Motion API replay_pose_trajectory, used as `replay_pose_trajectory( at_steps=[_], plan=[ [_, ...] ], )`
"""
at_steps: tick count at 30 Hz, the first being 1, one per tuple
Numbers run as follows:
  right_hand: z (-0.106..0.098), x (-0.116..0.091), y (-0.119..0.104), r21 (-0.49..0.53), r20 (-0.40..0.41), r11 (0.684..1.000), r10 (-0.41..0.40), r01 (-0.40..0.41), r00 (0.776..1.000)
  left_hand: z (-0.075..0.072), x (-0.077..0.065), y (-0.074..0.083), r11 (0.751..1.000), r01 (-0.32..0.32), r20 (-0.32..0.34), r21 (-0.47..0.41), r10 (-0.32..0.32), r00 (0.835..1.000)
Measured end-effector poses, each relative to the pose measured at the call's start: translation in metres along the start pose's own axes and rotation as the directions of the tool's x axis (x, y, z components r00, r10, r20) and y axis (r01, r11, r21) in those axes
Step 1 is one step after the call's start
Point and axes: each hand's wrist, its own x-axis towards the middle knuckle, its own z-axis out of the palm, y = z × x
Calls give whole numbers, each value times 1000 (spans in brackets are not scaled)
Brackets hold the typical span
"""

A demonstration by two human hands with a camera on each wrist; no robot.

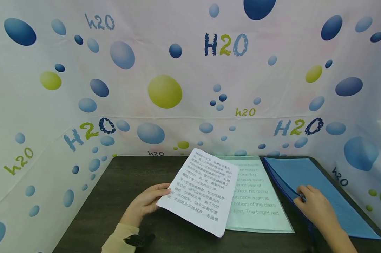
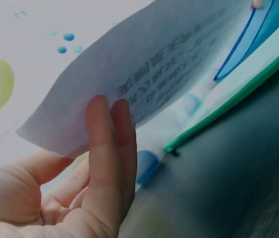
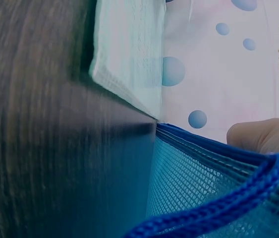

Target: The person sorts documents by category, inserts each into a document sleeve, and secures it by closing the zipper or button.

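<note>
A white sheet of paper printed with Chinese characters is held up at a tilt. My left hand pinches it at its lower left edge, thumb on one face and fingers on the other. In the left wrist view the print shows faintly through the sheet. At the right lies a blue mesh zipper pouch. My right hand grips its left edge and lifts it, so the side gapes. The right wrist view shows the raised mesh wall, with my thumb at the edge.
Between the hands a pale green mesh pouch lies flat, English print showing through it; the paper overlaps its left side. A blue cord loop hangs from the blue pouch. Behind the dark table rises a white cloth with bubble prints.
</note>
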Motion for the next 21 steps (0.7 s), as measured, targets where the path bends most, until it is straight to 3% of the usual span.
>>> replay_pose_trajectory(
  at_steps=[8, 21],
  plan=[
    [-4, 0, -1, 6, 16, 999, 42, -42, 999, 22, 16, -9, 998, 27, 24, -55, -25, 999],
    [-5, 3, -6, 2, 69, 997, 76, -77, 995, 51, 33, -13, 990, 62, 161, -129, -41, 986]
  ],
)
